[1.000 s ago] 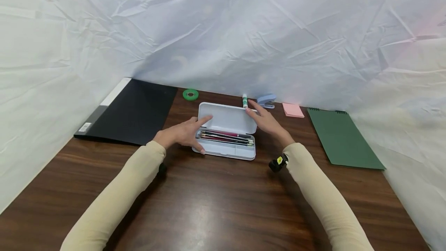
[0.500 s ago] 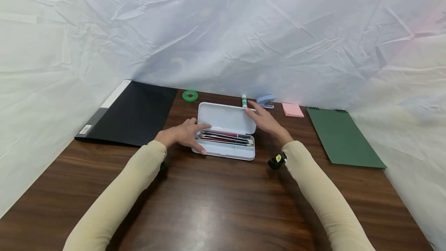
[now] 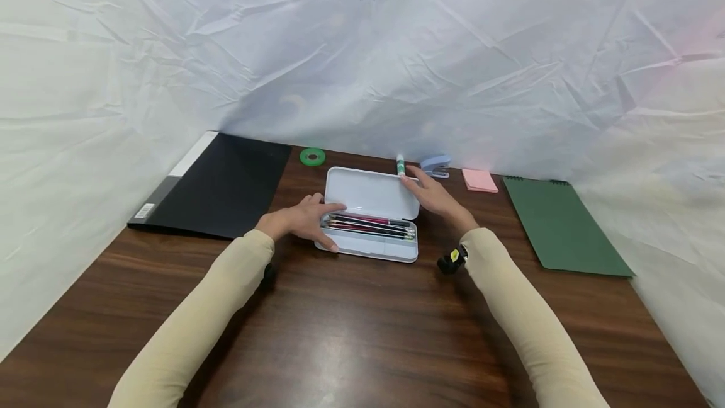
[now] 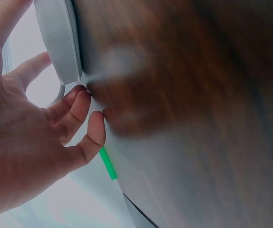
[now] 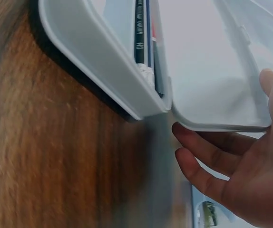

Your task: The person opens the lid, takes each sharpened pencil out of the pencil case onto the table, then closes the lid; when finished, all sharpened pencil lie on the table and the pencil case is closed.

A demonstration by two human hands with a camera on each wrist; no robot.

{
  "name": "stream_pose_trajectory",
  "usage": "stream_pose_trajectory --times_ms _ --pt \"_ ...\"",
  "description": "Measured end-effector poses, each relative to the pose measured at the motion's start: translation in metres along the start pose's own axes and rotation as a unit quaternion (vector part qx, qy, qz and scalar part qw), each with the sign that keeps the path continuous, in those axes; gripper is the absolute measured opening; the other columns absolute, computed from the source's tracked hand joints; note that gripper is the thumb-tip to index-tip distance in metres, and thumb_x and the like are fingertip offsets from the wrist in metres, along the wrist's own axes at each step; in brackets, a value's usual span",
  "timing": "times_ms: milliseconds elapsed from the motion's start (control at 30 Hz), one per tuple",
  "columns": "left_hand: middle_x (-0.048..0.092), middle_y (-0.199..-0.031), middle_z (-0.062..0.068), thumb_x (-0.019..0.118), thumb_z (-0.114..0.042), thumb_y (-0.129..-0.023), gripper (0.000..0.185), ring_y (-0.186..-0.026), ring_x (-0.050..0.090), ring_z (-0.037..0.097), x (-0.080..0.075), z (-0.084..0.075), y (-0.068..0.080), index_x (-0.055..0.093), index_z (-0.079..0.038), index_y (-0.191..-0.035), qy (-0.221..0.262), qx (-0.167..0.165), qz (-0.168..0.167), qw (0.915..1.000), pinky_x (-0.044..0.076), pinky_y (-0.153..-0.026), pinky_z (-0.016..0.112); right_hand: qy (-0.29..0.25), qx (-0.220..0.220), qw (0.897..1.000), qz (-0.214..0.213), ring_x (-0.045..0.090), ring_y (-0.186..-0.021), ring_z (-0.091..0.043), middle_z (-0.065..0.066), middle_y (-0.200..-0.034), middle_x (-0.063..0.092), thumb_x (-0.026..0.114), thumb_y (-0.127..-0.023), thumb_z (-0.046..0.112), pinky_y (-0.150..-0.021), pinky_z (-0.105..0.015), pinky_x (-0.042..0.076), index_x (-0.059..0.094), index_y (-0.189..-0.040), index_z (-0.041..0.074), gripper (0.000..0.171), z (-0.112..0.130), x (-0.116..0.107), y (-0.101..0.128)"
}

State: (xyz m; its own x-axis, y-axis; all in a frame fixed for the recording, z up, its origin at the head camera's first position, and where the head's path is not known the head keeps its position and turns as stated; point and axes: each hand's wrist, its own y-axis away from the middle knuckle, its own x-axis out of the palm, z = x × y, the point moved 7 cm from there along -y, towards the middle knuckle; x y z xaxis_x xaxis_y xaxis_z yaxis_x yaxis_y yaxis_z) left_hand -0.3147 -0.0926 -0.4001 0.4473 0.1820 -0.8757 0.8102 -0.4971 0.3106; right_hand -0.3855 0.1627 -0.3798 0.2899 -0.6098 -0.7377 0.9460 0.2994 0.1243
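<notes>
Both hands on white pencil case [image 3: 370, 222], mid-table. L hand [image 3: 303, 219] fingers relaxed, resting at case's left end; R hand [image 3: 433, 197] fingers straight against open lid [image 3: 370, 192]. Tray holds pencils [image 3: 368, 225], lying lengthwise.

Crinkled white sheeting [image 3: 396, 49] fills the upper frame as backdrop; a dark wood-grain surface [image 3: 351, 332] spans the bottom

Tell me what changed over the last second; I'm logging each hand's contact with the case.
The left hand drew its fingers off the lid down to the pencil case's left end. The right hand stayed at the lid's right edge; the lid stayed open.
</notes>
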Motion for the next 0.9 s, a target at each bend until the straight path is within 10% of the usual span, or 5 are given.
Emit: stream_pose_trajectory --times_ms 267,567,900 --pt "0.040 -0.121 0.015 0.081 -0.056 -0.076 0.098 -0.111 0.035 0.028 0.000 0.001 -0.002 0.034 -0.027 -0.156 0.001 -0.008 0.000 1.0000 0.039 -0.086 0.043 0.017 -0.082 0.994 -0.069 0.053 -0.127 -0.038 -0.022 -0.139 0.053 0.054 -0.102 0.045 -0.102 -0.056 0.044 0.028 -0.157 0.015 0.068 0.025 -0.021 0.020" --pt "0.040 -0.125 0.016 0.082 -0.057 -0.075 0.099 -0.113 0.036 0.028 -0.002 -0.001 0.002 0.035 -0.026 -0.156 0.004 -0.012 -0.003 0.9999 0.040 -0.087 0.042 0.127 -0.198 0.960 -0.148 0.054 -0.125 -0.037 -0.021 -0.133 0.060 0.069 -0.095 0.026 -0.104 -0.054 0.042 0.054 -0.140 0.001 0.054 0.069 -0.018 0.053" --pt "0.040 -0.123 0.015 0.081 -0.057 -0.076 0.098 -0.112 0.036 0.028 -0.002 -0.003 0.006 0.034 -0.026 -0.156 0.004 -0.009 -0.002 0.9999 0.040 -0.088 0.043 0.150 -0.275 0.947 -0.073 0.064 -0.108 -0.031 -0.017 -0.121 0.067 0.076 -0.089 0.017 -0.093 -0.048 0.050 0.059 -0.134 0.001 0.050 0.085 0.014 0.058"
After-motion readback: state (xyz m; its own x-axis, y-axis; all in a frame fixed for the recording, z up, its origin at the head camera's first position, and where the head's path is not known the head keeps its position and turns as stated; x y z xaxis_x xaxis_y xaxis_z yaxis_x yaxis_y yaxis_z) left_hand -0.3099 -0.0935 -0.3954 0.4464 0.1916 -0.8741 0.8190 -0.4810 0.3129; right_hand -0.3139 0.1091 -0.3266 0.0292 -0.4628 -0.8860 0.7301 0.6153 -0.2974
